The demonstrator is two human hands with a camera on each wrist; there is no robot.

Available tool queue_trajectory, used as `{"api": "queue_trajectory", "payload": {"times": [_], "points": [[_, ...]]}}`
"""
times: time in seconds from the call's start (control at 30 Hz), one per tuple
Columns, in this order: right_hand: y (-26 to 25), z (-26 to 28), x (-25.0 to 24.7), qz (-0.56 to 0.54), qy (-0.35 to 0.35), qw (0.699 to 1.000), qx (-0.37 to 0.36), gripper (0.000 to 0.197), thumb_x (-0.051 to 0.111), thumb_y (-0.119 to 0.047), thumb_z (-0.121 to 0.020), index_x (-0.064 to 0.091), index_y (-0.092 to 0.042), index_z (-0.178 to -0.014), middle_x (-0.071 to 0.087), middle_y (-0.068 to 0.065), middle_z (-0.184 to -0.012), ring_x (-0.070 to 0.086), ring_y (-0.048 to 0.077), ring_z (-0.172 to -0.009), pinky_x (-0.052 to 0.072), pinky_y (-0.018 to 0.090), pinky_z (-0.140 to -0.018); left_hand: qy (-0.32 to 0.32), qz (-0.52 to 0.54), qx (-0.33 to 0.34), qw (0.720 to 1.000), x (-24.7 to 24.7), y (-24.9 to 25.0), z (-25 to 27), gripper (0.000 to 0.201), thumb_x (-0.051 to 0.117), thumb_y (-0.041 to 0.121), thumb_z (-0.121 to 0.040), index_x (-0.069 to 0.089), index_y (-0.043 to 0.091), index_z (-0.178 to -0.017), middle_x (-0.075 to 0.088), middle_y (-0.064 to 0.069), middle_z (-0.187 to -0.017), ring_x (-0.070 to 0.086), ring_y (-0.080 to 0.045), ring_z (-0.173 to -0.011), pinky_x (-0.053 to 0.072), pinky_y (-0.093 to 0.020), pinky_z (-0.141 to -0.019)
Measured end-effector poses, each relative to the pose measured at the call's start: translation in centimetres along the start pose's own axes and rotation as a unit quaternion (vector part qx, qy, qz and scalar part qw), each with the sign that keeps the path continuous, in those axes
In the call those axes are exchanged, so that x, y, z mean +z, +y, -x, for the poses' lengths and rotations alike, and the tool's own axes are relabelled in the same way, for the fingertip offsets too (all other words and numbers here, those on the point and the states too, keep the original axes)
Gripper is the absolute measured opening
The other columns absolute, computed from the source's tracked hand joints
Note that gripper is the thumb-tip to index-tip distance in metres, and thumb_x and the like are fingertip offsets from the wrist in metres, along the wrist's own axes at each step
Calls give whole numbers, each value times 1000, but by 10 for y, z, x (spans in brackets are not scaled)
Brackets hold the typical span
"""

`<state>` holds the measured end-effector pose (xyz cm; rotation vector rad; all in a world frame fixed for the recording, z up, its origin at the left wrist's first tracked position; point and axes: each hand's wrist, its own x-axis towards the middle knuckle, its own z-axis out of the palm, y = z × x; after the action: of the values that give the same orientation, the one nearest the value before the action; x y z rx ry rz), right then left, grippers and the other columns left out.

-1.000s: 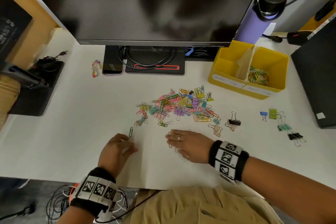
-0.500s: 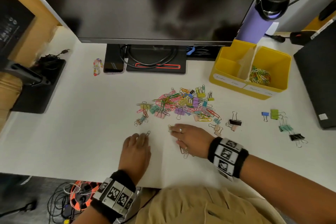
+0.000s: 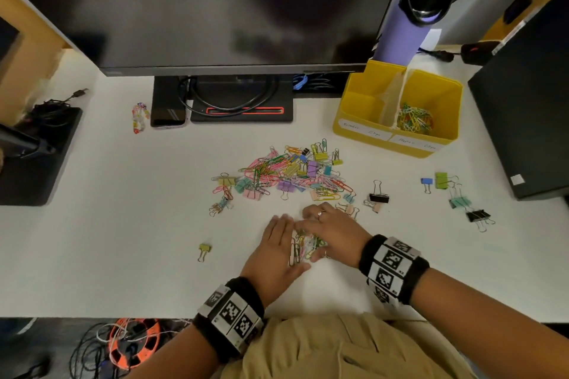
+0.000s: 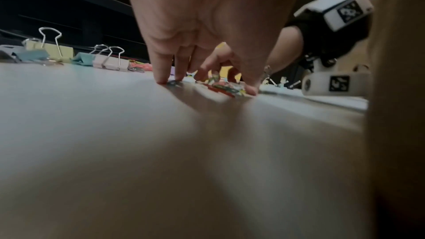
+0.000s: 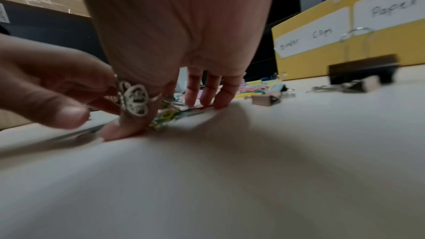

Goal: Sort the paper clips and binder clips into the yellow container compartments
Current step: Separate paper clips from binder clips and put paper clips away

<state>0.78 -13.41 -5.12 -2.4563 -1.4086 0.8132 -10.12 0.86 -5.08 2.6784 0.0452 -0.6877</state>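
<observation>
- Two hands, left hand [image 3: 275,251] and right hand [image 3: 334,234], meet near the front edge of the white desk [image 3: 92,240], fingers straight, corralling a small heap of coloured wire paper clips [image 3: 304,248]; its count is hidden.
- One yellow two-compartment plastic container [image 3: 363,101] at the back right: paper clips in its right compartment.
- One mixed pile of clips [image 3: 286,174] mid-desk, uncountable.
- One olive binder clip [image 3: 203,251] lies alone, left of the hands.
</observation>
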Motion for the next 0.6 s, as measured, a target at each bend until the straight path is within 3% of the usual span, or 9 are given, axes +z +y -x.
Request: {"api": "queue_trajectory", "payload": {"times": [0.07,0.13,0.23,0.3,0.33,0.4,0.43,0.5,0.6], "points": [[0,-4,1,18,22,1000,-10,39,64,-21,-81,54,-17,-118,53,11,-116,47,30,-105,48,44,-82,15,-7,-13,1000,3,-4,4,83,37,53,-92,-4,5,-147,-5,-8,-158,-7,-19,-146,-10,-17,-111],[5,-2,3,36,40,998,-13,25,67,-10,-77,59,-11,-101,60,13,-99,55,33,-89,53,43,-68,27,-17,-6,999,5,-6,7,87,24,63,-86,0,8,-147,-2,-7,-158,-3,-19,-146,-6,-17,-112],[16,6,5,68,55,996,13,36,71,7,-62,60,-10,-91,65,12,-86,61,32,-75,54,34,-57,11,-26,-8,1000,6,-1,7,98,3,71,-69,5,14,-148,-1,-6,-159,-3,-22,-146,5,-24,-118],[19,10,2,56,54,996,54,42,58,16,-66,57,-3,-104,63,20,-100,58,39,-91,52,38,-70,-18,-37,-35,999,6,4,3,83,24,66,-84,9,15,-148,3,-8,-158,2,-27,-146,13,-31,-119],[22,12,2,41,49,995,70,43,50,16,-72,53,-2,-111,58,21,-110,53,38,-102,49,41,-78,-9,-47,-40,998,6,7,1,78,40,58,-87,17,15,-147,13,-12,-157,13,-33,-144,23,-34,-116],[26,16,0,-3,62,993,97,42,39,13,-81,46,-2,-119,50,20,-119,45,34,-113,45,42,-91,-2,-60,-49,997,7,15,-2,75,64,56,-72,46,17,-134,51,-17,-136,53,-38,-119,51,-35,-93],[27,17,-1,-41,67,991,105,43,35,15,-80,46,-1,-119,49,19,-120,44,33,-114,44,39,-94,-5,-70,-59,996,10,19,-4,70,62,60,-68,54,21,-126,64,-14,-122,65,-34,-103,57,-33,-80],[30,20,-2,-135,75,981,121,49,31,20,-76,46,1,-119,48,18,-118,48,29,-112,43,24,-92,19,-78,-66,995,15,28,-8,64,56,65,-66,57,28,-119,70,-10,-109,69,-29,-92,59,-31,-71],[36,27,-2,-244,96,955,140,42,34,21,-81,48,1,-115,50,8,-105,55,20,-100,36,2,-73,26,-107,-62,992,20,40,-14,72,78,61,-46,67,29,-110,73,-9,-103,71,-28,-87,60,-29,-66]]}}
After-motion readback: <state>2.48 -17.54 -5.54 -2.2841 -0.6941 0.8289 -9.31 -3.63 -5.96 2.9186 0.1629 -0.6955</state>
